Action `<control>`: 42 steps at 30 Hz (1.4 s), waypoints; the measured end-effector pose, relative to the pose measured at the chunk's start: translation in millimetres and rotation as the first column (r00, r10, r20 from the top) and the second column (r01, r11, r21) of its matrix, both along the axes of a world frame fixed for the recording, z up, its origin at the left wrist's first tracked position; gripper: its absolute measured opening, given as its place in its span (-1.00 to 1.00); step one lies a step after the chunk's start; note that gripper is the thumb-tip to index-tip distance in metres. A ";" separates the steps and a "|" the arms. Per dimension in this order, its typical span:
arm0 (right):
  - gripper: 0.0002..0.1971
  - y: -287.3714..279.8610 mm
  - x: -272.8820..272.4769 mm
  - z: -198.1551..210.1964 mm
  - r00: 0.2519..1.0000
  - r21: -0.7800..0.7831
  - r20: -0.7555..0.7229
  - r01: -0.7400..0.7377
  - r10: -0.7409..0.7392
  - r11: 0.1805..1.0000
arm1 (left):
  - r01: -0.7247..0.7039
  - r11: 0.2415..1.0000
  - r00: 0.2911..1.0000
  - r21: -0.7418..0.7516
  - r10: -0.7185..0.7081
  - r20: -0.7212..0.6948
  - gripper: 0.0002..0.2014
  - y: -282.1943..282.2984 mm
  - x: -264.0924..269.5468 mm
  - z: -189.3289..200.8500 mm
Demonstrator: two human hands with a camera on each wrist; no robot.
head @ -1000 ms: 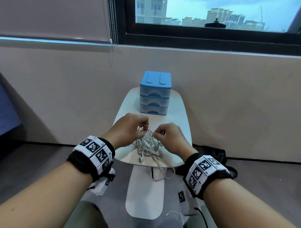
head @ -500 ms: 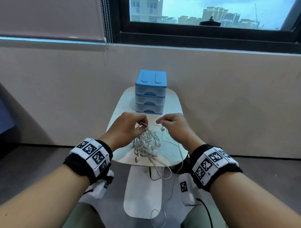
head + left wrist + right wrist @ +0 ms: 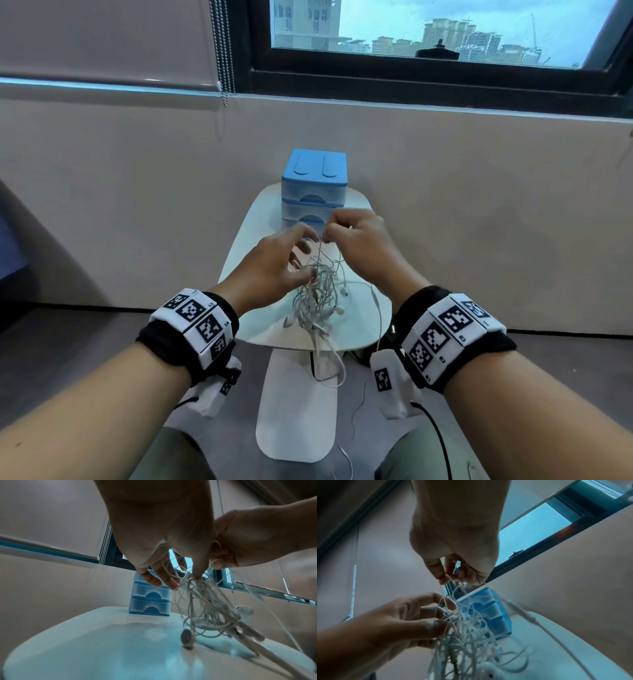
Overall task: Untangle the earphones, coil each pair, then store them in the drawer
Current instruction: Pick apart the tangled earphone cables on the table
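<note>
My right hand (image 3: 359, 240) pinches a cord high, so the tangled earphones (image 3: 317, 298) hang over the table (image 3: 246, 260). My left hand (image 3: 274, 267), fingers spread, combs the strands apart. The drawers (image 3: 314, 192) wait behind, closed.

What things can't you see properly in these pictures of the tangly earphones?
- How many pairs make up the earphone tangle: the cords overlap in every view.
- What the drawers of the blue drawer unit hold: fronts shut and frosted; in the head view the right hand covers the lowest one.
- The left hand's exact grip: fingers threaded among cords, blurred in the right wrist view.
- Cord ends hanging below the white table: too thin to trace.
</note>
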State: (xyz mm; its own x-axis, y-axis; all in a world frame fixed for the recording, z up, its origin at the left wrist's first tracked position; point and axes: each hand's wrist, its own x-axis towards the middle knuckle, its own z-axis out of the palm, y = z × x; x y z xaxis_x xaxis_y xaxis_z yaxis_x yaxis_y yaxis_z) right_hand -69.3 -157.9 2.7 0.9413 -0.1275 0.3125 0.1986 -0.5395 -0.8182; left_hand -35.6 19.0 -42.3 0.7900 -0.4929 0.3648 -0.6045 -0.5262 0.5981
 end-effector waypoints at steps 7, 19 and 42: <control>-0.79 -7.0 5.8 25.0 0.943 0.131 0.200 0.242 -0.265 0.961 | 0.056 0.996 0.997 -0.073 -0.059 -0.049 -0.86 -4.9 -1.1 9.6; -0.67 -12.3 -3.0 2.2 0.998 0.528 -0.035 0.069 -0.059 0.846 | -0.012 0.997 0.999 0.079 0.008 0.051 -0.82 -6.4 6.9 6.2; -0.83 -35.0 -1.3 1.7 0.964 -0.226 -0.253 -0.139 0.080 0.964 | 0.053 0.998 0.997 0.034 -0.055 0.058 -0.81 -10.4 8.2 15.2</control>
